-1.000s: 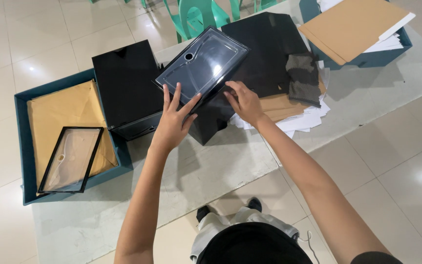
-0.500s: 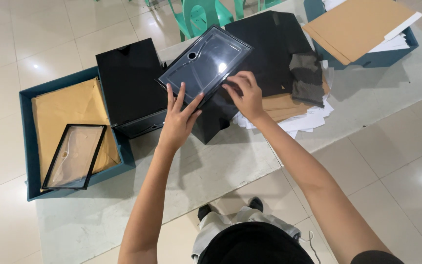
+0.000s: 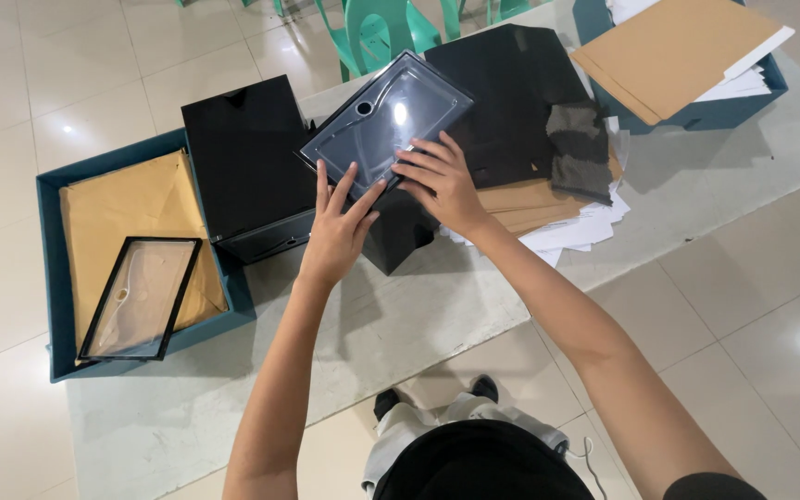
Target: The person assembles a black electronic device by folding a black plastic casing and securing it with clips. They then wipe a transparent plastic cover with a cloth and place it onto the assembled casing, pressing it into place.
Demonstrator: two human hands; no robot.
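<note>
Pale glossy floor tiles (image 3: 94, 83) surround a grey stone table (image 3: 437, 315), on which everything is laid out. Near the middle of the table's far edge, a clear plastic tray with a black rim (image 3: 386, 120) is held tilted above a small black box (image 3: 400, 236). Its near edge is touched by the left hand (image 3: 335, 236), whose fingers (image 3: 344, 190) are spread open and pressed flat against it. The same edge, further right, is met by the right hand (image 3: 446, 190), whose fingers (image 3: 423, 167) are loosely bent and laid on the tray's surface rather than closed around it.

Just to the left of the tray, a larger black box (image 3: 247, 162) is seen standing on the table. Toward the left edge, a teal tray (image 3: 53, 278) is found, lined with brown paper (image 3: 131, 218); a second clear plastic tray (image 3: 141, 296) is laid in it. To the right of the hands, black sheets (image 3: 520, 93) are stacked over brown envelopes (image 3: 534, 199) and white paper (image 3: 585, 227). At the far right corner, another teal tray (image 3: 724, 106) is filled with brown folders (image 3: 678, 51). Green plastic chairs (image 3: 372, 28) are seen beyond the far edge.
</note>
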